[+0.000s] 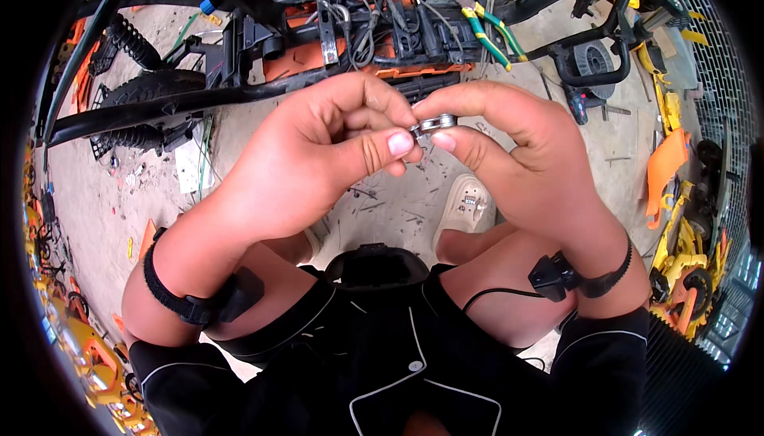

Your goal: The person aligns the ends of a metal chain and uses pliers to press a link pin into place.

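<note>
Both hands meet in front of me above the floor, fingertips almost touching. My right hand (517,138) pinches a small, rounded silver metal part (437,123) between thumb and forefinger. At the left end of that part, my left hand (326,149) is closed in a pinch on its narrow metal end. The fingers partly cover the part, so its exact kind does not show. Beyond the hands, pliers (487,29) with green and yellow handles rest on the cluttered black vehicle frame (159,108).
Cables, tools and metal pieces fill an orange tray (306,60) inside the frame. To the left are a tyre (151,86) and a coil-spring shock absorber (131,40). A cordless drill (578,106) stands at the right. Orange and yellow body panels (667,169) line the right side.
</note>
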The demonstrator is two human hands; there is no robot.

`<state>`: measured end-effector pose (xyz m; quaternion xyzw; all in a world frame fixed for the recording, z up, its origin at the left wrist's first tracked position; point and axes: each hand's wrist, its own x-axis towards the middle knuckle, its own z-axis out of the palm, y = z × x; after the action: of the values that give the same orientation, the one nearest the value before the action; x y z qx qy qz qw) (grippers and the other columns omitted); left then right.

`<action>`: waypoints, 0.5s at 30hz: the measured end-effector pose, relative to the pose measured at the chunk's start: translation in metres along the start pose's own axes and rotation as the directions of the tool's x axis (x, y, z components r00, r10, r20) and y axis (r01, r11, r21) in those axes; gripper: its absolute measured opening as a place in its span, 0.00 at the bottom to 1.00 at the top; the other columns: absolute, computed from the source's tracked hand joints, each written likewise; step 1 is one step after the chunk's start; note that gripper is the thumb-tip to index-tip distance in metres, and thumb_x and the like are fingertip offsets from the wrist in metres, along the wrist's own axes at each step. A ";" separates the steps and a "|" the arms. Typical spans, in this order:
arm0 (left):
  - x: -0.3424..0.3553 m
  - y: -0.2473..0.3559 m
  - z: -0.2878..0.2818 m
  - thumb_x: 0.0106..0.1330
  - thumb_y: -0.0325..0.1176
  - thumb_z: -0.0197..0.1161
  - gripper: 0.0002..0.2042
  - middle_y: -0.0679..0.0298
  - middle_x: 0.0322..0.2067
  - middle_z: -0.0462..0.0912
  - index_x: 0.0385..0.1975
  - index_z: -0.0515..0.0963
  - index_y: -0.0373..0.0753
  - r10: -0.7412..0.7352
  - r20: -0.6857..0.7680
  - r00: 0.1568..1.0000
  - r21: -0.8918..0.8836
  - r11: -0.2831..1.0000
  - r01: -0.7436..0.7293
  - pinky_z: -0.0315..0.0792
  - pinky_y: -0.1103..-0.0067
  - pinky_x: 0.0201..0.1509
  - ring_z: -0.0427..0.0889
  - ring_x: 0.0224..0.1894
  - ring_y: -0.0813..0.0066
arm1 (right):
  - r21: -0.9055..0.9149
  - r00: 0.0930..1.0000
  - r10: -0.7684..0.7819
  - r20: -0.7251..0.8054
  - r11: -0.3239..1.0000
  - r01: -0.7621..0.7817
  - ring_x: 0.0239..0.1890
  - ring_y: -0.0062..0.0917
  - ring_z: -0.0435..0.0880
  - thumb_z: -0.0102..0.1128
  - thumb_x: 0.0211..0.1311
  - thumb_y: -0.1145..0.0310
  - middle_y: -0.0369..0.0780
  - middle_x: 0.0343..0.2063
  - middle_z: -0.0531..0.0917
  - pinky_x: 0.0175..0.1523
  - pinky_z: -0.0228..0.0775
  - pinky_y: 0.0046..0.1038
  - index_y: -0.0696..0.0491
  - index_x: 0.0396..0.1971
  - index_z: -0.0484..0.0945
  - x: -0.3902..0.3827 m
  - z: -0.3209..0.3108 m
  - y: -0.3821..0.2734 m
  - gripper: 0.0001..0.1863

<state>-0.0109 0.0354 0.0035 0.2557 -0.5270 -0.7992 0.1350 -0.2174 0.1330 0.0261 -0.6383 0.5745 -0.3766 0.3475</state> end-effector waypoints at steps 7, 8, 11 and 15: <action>-0.001 0.003 -0.004 0.72 0.25 0.61 0.06 0.60 0.38 0.84 0.45 0.75 0.32 0.042 -0.022 0.999 -0.030 0.999 -0.042 0.79 0.80 0.46 0.83 0.39 0.77 | -0.043 0.981 -0.188 -0.046 0.982 0.186 0.41 0.35 0.85 0.64 0.59 0.79 0.41 0.38 0.86 0.47 0.77 0.30 0.54 0.43 0.84 0.012 0.003 0.010 0.12; -0.001 0.006 -0.005 0.72 0.25 0.61 0.06 0.60 0.38 0.84 0.45 0.75 0.32 0.033 -0.024 0.999 -0.025 0.999 -0.034 0.79 0.80 0.46 0.83 0.38 0.77 | -0.054 0.974 -0.221 -0.044 0.974 0.219 0.41 0.35 0.85 0.64 0.58 0.79 0.41 0.38 0.86 0.46 0.77 0.30 0.54 0.43 0.84 0.015 0.003 0.011 0.12; -0.004 0.009 -0.007 0.72 0.25 0.61 0.06 0.59 0.38 0.85 0.44 0.75 0.31 0.068 -0.029 0.997 -0.022 0.997 -0.069 0.79 0.80 0.45 0.83 0.38 0.77 | -0.025 0.978 -0.208 -0.035 0.978 0.207 0.40 0.34 0.86 0.67 0.57 0.79 0.42 0.37 0.86 0.44 0.79 0.30 0.54 0.42 0.85 0.018 0.002 0.009 0.12; -0.008 0.015 -0.007 0.72 0.24 0.62 0.06 0.59 0.38 0.84 0.44 0.75 0.31 0.057 -0.049 0.997 0.059 0.997 -0.054 0.78 0.80 0.44 0.82 0.38 0.78 | -0.050 0.981 -0.193 -0.022 0.980 0.192 0.39 0.34 0.86 0.69 0.56 0.77 0.42 0.36 0.87 0.43 0.79 0.30 0.55 0.42 0.85 0.020 0.004 0.005 0.12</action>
<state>-0.0014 0.0274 0.0166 0.2650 -0.5532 -0.7728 0.1627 -0.2155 0.1123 0.0218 -0.6939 0.5236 -0.4031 0.2861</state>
